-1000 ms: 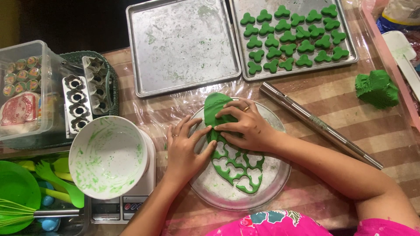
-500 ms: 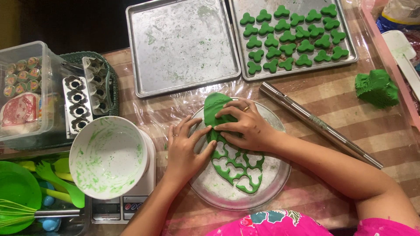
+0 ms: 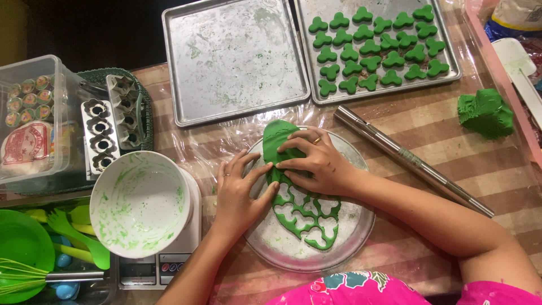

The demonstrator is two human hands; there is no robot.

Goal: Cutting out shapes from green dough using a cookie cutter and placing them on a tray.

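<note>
I see my left hand [image 3: 240,192] and right hand [image 3: 316,161] pressing flat fingers on the cut-out-riddled green dough [image 3: 299,195]; a clear box [image 3: 34,121] of round packets sits far left of it.

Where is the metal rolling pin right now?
The rolling pin lies diagonally on the striped table, right of the round plate, below the tray of green cutouts.

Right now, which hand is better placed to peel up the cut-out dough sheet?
Probably the right hand: it already lies on the folded end of the green dough sheet. The left hand only touches its edge.
</note>
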